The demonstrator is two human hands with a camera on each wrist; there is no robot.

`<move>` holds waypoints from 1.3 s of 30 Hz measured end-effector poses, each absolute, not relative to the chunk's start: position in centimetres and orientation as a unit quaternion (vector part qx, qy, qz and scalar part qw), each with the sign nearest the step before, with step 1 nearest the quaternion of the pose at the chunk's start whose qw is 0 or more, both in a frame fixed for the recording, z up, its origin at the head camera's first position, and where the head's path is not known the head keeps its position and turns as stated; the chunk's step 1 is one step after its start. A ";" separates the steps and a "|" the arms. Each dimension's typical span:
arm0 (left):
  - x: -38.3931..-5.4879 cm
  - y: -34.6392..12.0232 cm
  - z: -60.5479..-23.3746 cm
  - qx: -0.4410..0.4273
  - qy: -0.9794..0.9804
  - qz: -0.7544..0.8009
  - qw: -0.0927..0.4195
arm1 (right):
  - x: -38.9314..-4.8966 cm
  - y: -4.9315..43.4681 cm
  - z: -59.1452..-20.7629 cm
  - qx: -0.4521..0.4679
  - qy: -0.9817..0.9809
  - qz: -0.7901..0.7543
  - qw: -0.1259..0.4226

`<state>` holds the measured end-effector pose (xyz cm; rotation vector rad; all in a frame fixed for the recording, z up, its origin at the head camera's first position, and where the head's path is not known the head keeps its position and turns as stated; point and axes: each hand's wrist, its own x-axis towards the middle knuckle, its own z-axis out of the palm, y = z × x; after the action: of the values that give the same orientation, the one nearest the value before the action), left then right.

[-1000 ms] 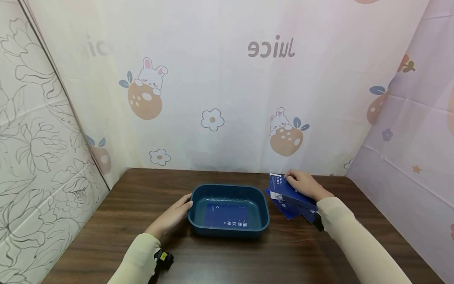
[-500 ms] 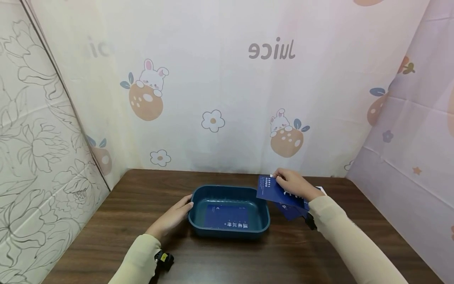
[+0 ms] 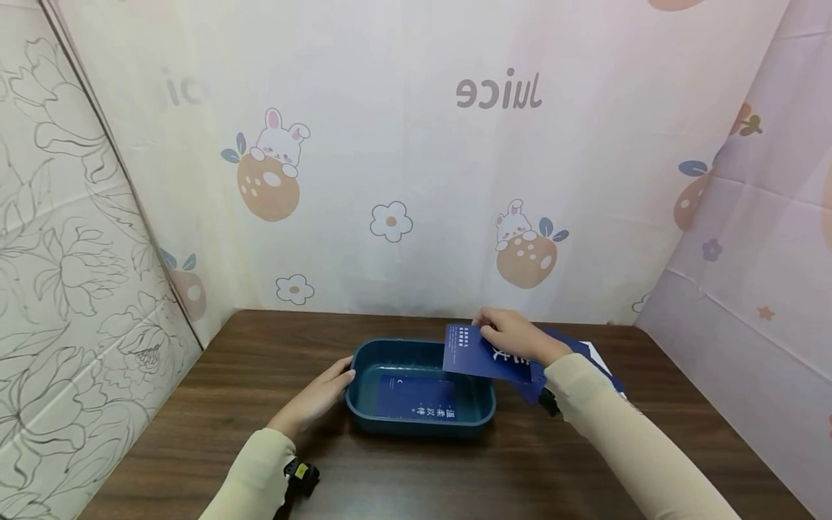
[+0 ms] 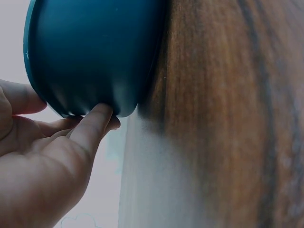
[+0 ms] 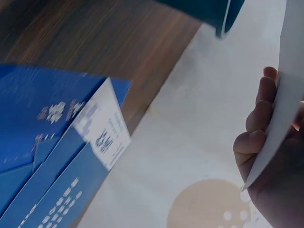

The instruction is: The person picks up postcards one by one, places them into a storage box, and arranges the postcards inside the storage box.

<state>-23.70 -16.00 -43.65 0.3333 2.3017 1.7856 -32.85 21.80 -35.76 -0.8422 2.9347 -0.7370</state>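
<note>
In the head view a dark teal plastic bin (image 3: 422,427) stands on the table, a blue card (image 3: 412,393) with white print lying flat on its floor. My left hand (image 3: 318,399) grips the bin's left end, thumb at the rim and fingers against the outer wall (image 4: 95,52). My right hand (image 3: 516,336) pinches another blue printed card (image 3: 481,355) by its far edge, over the bin's right end. That card's pale underside (image 5: 278,114) shows in the right wrist view, with fingers on one side. Several blue cards (image 5: 61,118) lie overlapping on the table below.
A brown wood-grain table (image 3: 422,480) carries everything. Behind it hangs a pale curtain (image 3: 442,159) with rabbit and fruit prints. A flower-patterned panel (image 3: 71,253) closes off the left side. The right forearm partly hides the loose cards.
My right hand has lifted one blue card off the overlapping cards and carried it left, over the bin's right end. The left hand and the bin have stayed in place.
</note>
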 end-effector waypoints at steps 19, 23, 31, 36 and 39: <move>-23.7 -16.1 -43.8 0.118 0.785 0.599 0.106 | -32.8 17.0 -35.4 -0.305 0.924 -0.226 0.035; -23.7 -16.3 -43.9 0.124 0.785 0.597 0.109 | -32.9 16.1 -35.3 -0.315 0.921 -0.227 0.035; -23.7 -16.3 -43.8 0.123 0.783 0.600 0.111 | -33.1 14.6 -35.8 -0.338 0.906 -0.248 0.063; -23.7 -16.1 -43.8 0.114 0.785 0.600 0.107 | -32.9 13.6 -35.8 -0.346 0.905 -0.239 0.071; -23.7 -16.0 -43.7 0.111 0.787 0.599 0.104 | -33.0 13.3 -35.9 -0.337 0.907 -0.237 0.087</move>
<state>-23.74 -16.05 -43.72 0.3271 2.3198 1.7653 -32.96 13.30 -35.88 -1.0035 2.7023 -0.7059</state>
